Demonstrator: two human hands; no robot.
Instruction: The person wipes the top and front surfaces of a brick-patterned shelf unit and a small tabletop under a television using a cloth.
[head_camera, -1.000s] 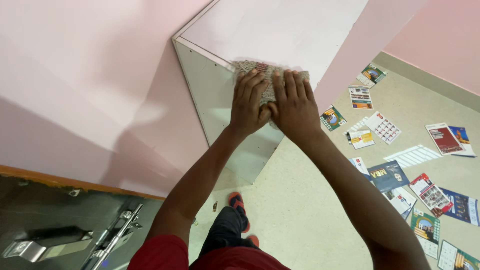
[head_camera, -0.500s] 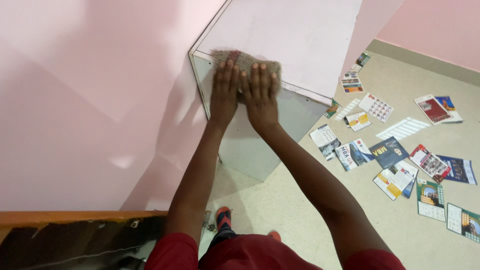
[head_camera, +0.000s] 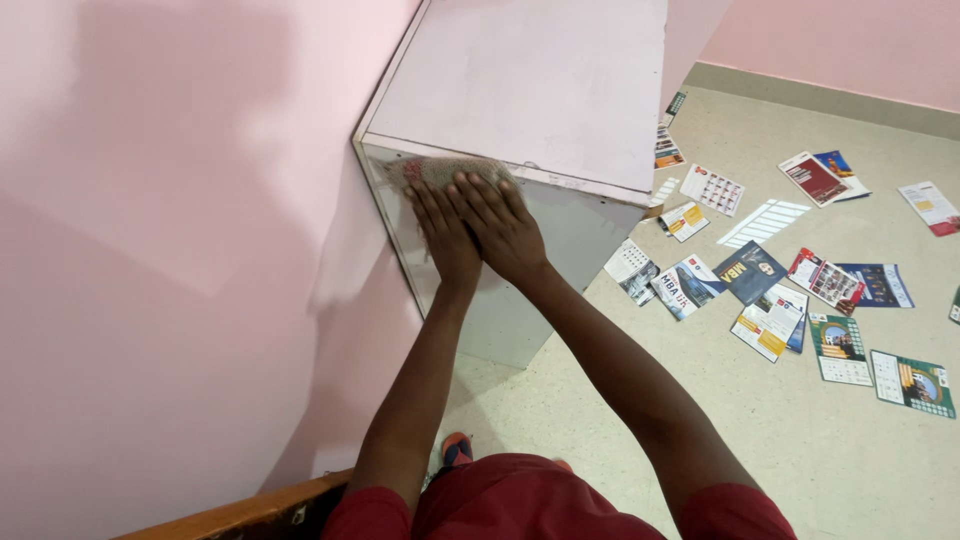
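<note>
Both hands are down flat on the cloth, fingers spread and stretched out, nothing gripped: the left hand (head_camera: 443, 228) lies beside the right hand (head_camera: 497, 225), the two touching and partly overlapping at the thumbs, palms pressing a brownish knitted cloth (head_camera: 432, 170) against the upper front face of a white cabinet (head_camera: 540, 75), just under its top edge near the left corner. Only the upper strip of the cloth shows above the fingertips; the rest sits hidden beneath the palms. The cabinet stands tight against the pink wall (head_camera: 150, 250) on its left side, its flat top bare and pale. Down on the speckled floor (head_camera: 800, 440) to the right, a scatter of printed leaflets (head_camera: 760, 290) lies spread out well apart from the hands, some overlapping one another. At the bottom of the view, red shorts and a foot in an orange sandal (head_camera: 455, 447) show, beside a strip of wooden trim (head_camera: 240, 512)
</note>
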